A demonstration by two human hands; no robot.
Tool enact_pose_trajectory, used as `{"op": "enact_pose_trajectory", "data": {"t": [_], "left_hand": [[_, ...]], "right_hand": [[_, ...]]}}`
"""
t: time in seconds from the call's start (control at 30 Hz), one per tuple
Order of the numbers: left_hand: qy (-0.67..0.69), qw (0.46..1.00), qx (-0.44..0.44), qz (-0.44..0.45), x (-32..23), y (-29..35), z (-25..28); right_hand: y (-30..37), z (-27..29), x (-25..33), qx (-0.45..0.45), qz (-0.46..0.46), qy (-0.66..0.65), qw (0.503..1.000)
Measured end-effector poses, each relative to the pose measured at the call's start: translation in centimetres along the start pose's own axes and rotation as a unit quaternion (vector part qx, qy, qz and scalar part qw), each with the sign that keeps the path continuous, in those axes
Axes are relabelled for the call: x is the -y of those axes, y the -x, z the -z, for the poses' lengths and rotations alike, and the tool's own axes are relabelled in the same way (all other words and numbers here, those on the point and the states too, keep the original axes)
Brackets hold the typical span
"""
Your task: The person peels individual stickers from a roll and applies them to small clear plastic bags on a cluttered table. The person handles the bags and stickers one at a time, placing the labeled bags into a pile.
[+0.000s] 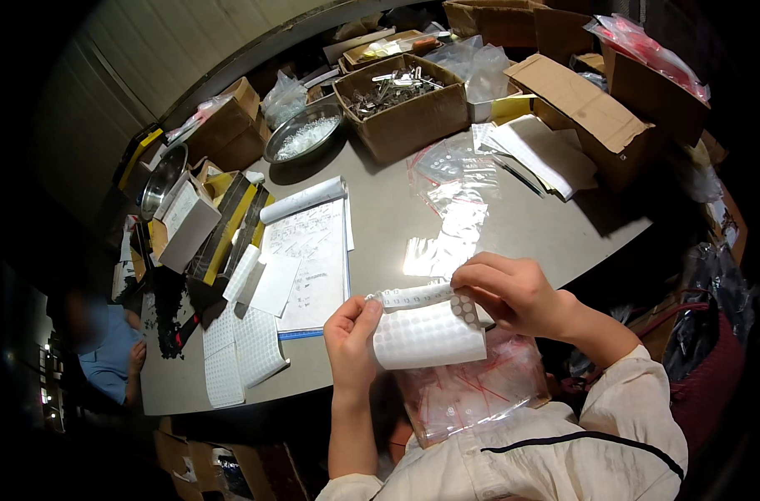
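Between my hands, over the table's near edge, is a white sheet of round stickers (430, 341), its upper edge curled over to show a row of printed dots. My left hand (352, 338) grips the sheet's left end, thumb on top. At the upper right corner my right hand (518, 294) is closed in a pinch; a loose sticker between its fingertips cannot be made out. Below the sheet, against my lap, lies a stack of clear zip bags (472, 388) with red strips. More clear bags (459, 230) are spread on the table beyond my hands.
Left of my hands lie an open notebook (309, 250) and sticker sheets (234, 355). Farther back stand a metal bowl of white pieces (334, 144) and a carton of metal parts (413, 125). Papers and a pen (518, 175) lie at right. Another person (108, 351) sits far left.
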State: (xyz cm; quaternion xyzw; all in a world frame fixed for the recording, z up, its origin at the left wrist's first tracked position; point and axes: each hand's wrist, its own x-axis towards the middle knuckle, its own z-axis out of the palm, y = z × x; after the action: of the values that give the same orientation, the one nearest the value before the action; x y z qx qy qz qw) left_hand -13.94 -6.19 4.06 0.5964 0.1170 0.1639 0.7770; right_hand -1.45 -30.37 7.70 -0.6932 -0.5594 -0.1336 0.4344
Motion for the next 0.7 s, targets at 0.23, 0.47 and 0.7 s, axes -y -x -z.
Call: {"op": "enact_pose_trajectory", "data": {"t": [0.23, 0.47, 0.7], "left_hand": [[0.056, 0.996, -0.027, 0.066, 0.3, -0.1, -0.2], [0.074, 0.995, -0.017, 0.068, 1.4, 0.0, 0.8], [0.078, 0.993, -0.009, 0.092, 1.6, 0.1, 0.5]], "right_hand": [[0.4, -0.8, -0.5, 0.03, 0.032, 0.021, 0.999], [0.2, -1.0, -0.3, 0.062, -0.089, -0.087, 0.99], [1.3, -1.0, -1.0, 0.08, -0.068, -0.102, 0.989]]}}
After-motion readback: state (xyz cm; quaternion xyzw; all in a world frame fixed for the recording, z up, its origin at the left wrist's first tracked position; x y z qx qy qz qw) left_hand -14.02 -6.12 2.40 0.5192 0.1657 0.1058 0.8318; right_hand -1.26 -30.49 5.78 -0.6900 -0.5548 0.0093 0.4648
